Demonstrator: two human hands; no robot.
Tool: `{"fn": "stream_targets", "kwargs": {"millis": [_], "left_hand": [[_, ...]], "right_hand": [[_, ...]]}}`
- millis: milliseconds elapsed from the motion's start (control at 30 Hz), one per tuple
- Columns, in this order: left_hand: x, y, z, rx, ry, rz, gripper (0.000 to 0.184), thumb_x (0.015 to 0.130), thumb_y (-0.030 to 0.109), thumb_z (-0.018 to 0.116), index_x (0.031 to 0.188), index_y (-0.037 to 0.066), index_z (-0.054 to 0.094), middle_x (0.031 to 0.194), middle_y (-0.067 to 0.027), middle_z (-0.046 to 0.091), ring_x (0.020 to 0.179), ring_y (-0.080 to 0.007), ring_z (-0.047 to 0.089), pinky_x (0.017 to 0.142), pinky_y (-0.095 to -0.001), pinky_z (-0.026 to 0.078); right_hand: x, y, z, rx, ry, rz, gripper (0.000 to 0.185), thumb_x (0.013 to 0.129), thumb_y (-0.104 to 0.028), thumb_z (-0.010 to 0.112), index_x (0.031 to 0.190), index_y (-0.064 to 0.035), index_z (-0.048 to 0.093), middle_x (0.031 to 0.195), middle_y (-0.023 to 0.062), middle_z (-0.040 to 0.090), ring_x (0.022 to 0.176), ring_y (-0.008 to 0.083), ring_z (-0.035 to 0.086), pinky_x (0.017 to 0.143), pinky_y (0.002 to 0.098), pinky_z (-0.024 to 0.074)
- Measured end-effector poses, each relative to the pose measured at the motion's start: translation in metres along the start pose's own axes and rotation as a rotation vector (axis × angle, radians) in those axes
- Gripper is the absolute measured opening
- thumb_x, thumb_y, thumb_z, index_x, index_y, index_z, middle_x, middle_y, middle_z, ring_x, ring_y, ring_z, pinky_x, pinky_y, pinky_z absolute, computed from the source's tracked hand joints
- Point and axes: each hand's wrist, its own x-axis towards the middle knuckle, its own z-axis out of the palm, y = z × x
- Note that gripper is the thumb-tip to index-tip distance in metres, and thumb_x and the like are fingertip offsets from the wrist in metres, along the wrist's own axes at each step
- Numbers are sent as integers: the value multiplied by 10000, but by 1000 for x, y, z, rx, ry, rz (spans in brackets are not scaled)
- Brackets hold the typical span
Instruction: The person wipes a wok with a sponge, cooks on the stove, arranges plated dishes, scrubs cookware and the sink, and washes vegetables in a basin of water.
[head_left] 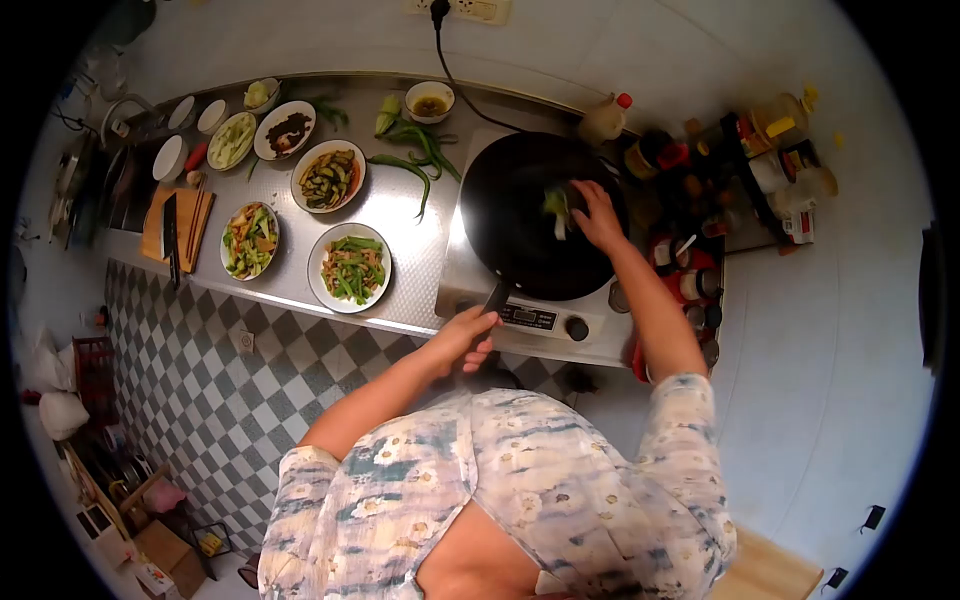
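My left hand (465, 340) is wrapped round the handle (496, 298) of a large black wok (500, 225), at its near side. The wok stands on a silver induction cooker (455, 285) with a dark display and a knob. Over the wok's right half, my right hand (597, 215) is closed on a green-and-white piece of vegetable (558, 210). The piece is blurred, so its exact kind does not show. I cannot tell whether it touches the wok's surface. No other food is visible in the wok.
Left of the cooker are plates of cooked greens (352, 268), sliced vegetables (250, 240) and zucchini (330, 177). Green peppers (425, 150) lie behind them. A knife (170, 235) and chopsticks rest on a cutting board (203, 222). Seasoning jars (697, 284) crowd the right; a power cord (445, 60) runs behind.
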Motion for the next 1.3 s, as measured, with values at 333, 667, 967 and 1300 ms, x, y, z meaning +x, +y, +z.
{"fn": "stream_targets", "kwargs": {"millis": [333, 667, 967, 1300], "left_hand": [[3, -4, 9, -33, 36, 12, 232, 953, 330, 459, 1049, 119, 477, 573, 4, 382, 381, -62, 274, 329, -211, 242], [12, -21, 25, -9, 143, 151, 200, 944, 323, 479, 937, 125, 448, 567, 15, 401, 374, -62, 303, 330, -211, 243], [10, -19, 34, 31, 212, 165, 202, 945, 323, 486, 957, 127, 438, 566, -8, 435, 369, -79, 331, 322, -222, 256], [9, -38, 24, 39, 251, 381, 230, 938, 194, 487, 1107, 43, 444, 739, -90, 581, 555, -138, 542, 497, -261, 479]], "right_hand": [[-16, -110, 32, 317, -305, -531, 268, 699, -48, 593, 953, -133, 590, 1068, 80, 553, 1096, 282, 480, 940, 384, 378], [24, -11, -28, -602, -445, -135, 384, 808, -291, 534, 1186, -226, 556, 1319, 98, 434, 1254, 292, 351, 997, 541, 275], [-73, -71, -33, 603, -538, -114, 235, 779, -176, 468, 956, -108, 606, 958, 80, 623, 879, 253, 591, 765, 336, 456], [-93, 100, -69, 1208, 341, 682, 309, 862, -198, 469, 1140, -81, 534, 1073, 72, 584, 934, 220, 580, 834, 325, 452]]}}
